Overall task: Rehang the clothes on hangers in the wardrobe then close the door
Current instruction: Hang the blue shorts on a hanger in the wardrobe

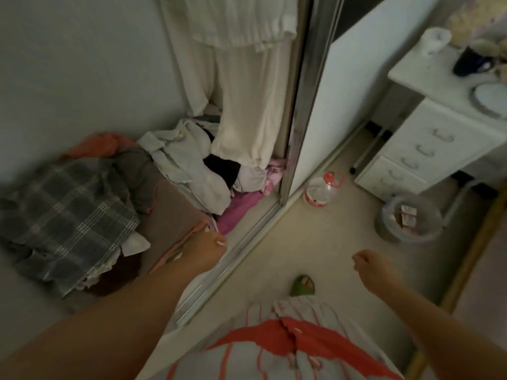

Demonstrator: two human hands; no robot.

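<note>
Wardrobe interior, lower section, seen from above:

- Cream garments [241,86]: hanging from above at the right side of the opening, hems reaching down to the clothes below. Their hangers are out of frame.
- Heap of clothes [189,165] on the wardrobe floor: pale grey and white pieces, one black piece, pink fabric [241,207] at the front edge by the door track.
- Plaid garment [68,215], grey check: lying crumpled at the left, over a brown surface. An orange piece [101,145] lies behind it against the wall.
- Sliding door [307,100], mirrored, metal frame: standing open, its edge beside the hanging garments.

Hands:

- Left hand [208,249]: reaching down at the wardrobe's front edge, near the pink fabric and the brown surface. Fingers curled; the frame is blurred here, so whether they pinch any cloth cannot be told.
- Right hand [370,267]: held over the floor outside the wardrobe, fingers loosely curled, holding nothing.

Room outside the wardrobe:

- Plastic bottle [321,189] with red cap: on the floor just beside the door's lower corner.
- Waste bin [408,219]: on the floor, lined, with paper scraps inside.
- White drawer unit [428,149]: right of the door, with a dark mug [469,63] and a paper roll [434,41] on top.
- Green object [303,286]: on the floor near the person's front, possibly a slipper.
</note>
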